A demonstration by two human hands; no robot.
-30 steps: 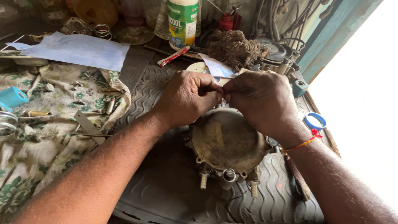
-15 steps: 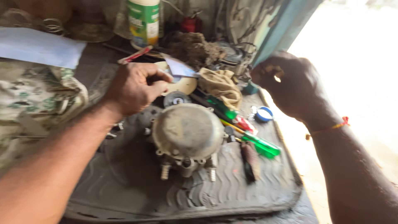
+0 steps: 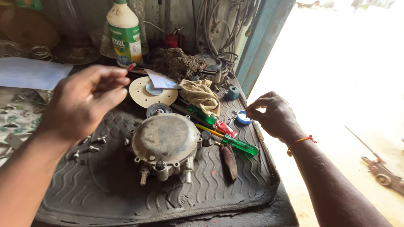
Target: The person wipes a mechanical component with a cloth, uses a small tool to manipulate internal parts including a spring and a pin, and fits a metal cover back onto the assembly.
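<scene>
Nothing is held in the grip of the left hand (image 3: 84, 103): its fingers are loosely curled and apart, raised above the left part of the black rubber mat (image 3: 235, 185). The grip of the right hand (image 3: 273, 115) is pinched together at the fingertips just beside a small blue cap (image 3: 243, 117) at the right edge of the mat; whether something tiny is pinched there cannot be told. An orange thread is worn on the right wrist.

A round metal housing (image 3: 166, 141), dusty and domed, is set near the middle of the mat, with short pipe stubs pointing toward the near edge. It is touched by neither hand. Loose screws (image 3: 93, 145) are scattered on the mat to its left, under the left hand. A green-handled screwdriver (image 3: 235, 143) lies to its right, with a red-handled one (image 3: 223, 127) just beyond and a dark worn handle (image 3: 229, 161) lying nearer the front edge.

Toward the back of the worktop, a cream disc (image 3: 147, 96) is laid flat, a yellowish rag (image 3: 204, 96) is bunched beside it, and a clump of brown fibre (image 3: 176, 63) sits behind. A white bottle with a green label (image 3: 125, 35) stands upright at the back edge. A flowered cloth (image 3: 19, 117) covers the left side of the worktop.
</scene>
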